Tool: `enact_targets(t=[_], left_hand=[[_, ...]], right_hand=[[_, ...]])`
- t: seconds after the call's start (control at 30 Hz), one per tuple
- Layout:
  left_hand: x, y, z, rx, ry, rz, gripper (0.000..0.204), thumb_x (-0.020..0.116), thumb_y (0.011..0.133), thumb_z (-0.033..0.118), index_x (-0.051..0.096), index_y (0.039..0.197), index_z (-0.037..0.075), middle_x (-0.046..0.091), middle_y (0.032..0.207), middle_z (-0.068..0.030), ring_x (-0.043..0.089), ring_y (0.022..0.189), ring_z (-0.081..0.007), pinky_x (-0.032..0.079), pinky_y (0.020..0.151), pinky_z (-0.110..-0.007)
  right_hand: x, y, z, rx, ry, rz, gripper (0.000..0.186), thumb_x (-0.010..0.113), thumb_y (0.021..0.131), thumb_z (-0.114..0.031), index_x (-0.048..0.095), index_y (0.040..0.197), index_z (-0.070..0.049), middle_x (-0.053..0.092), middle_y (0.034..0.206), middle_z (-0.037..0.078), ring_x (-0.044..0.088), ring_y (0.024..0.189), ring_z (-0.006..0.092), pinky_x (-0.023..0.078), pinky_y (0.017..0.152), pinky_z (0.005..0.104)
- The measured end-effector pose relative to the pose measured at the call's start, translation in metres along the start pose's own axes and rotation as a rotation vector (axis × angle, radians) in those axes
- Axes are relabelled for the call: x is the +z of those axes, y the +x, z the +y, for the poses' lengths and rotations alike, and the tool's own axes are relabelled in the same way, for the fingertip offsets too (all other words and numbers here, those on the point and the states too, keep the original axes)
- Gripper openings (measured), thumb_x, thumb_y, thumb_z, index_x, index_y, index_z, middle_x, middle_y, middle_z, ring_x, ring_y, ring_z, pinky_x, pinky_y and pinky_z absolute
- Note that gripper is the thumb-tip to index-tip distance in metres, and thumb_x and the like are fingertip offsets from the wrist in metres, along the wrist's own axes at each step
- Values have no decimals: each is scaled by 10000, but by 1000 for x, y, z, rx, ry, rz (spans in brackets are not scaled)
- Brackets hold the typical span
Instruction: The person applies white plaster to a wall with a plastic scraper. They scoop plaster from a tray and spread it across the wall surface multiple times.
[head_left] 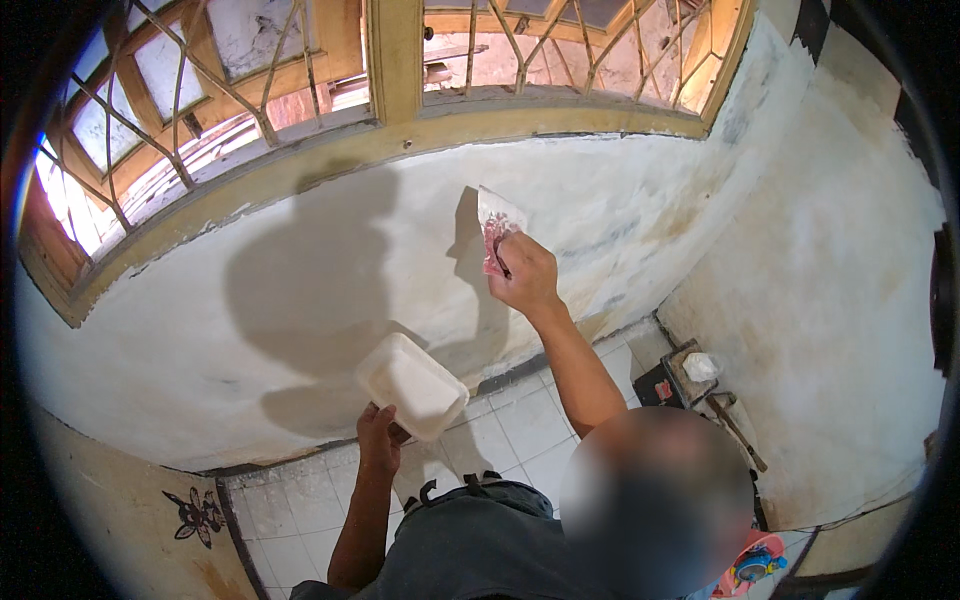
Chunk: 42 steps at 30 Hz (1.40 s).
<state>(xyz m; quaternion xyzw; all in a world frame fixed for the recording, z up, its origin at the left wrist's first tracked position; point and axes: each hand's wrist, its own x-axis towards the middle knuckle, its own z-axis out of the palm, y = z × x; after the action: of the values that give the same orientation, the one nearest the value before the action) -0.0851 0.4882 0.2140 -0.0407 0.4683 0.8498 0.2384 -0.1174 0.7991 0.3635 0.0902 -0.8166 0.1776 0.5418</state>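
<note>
My right hand [527, 274] is closed round a putty scraper [497, 228], a flat spreader smeared white and reddish pink. Its broad pale edge points up toward the whitish wall [620, 225] below the window; I cannot tell whether it touches the plaster. Lower and to the left, my left hand [378, 436] grips a shallow white tray [366, 376] by its near left rim. The tray has rounded corners and is tilted. Whether any paste lies in it is hard to make out, white on white. Dark shadows of my body and the scraper fall across the wall.
Wooden-framed windows [405, 105] with metal grilles run along the top. By the right corner, a dark box [668, 385] carries a white bag [702, 367], and a wooden-handled tool [738, 432] lies nearby. White tiles [490, 440] cover the floor. A pink-and-blue respirator [752, 565] is at lower right.
</note>
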Motion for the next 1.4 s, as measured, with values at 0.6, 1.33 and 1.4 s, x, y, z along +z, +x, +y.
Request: enact_targets(t=[0.6,1.33,1.4], left_hand=[[-23,4,20,-36,18,-50,394,577,850,121,497,1213,-9,617,1088,-150,670,938,-293,594,788,-458],[-21,13,11,-54,36,-20,419,547,859,138,472,1247,0,610,1095,-151,676,897,-297,601,766,-441],[-19,15,6,-50,45,-17,417,554,859,145,474,1244,6,609,1096,-151,676,897,-295,603,759,-440]], right_hand=[[-33,-8,73,511,47,356,182,573,816,-107,491,685,-12,467,588,88,432,561,143,385,539,299],[18,-93,41,192,-299,-48,143,653,715,-154,563,792,-74,575,789,136,578,757,336,483,638,425],[0,-82,82,245,-423,71,141,649,731,-154,546,763,-63,548,754,140,561,723,341,463,615,431]])
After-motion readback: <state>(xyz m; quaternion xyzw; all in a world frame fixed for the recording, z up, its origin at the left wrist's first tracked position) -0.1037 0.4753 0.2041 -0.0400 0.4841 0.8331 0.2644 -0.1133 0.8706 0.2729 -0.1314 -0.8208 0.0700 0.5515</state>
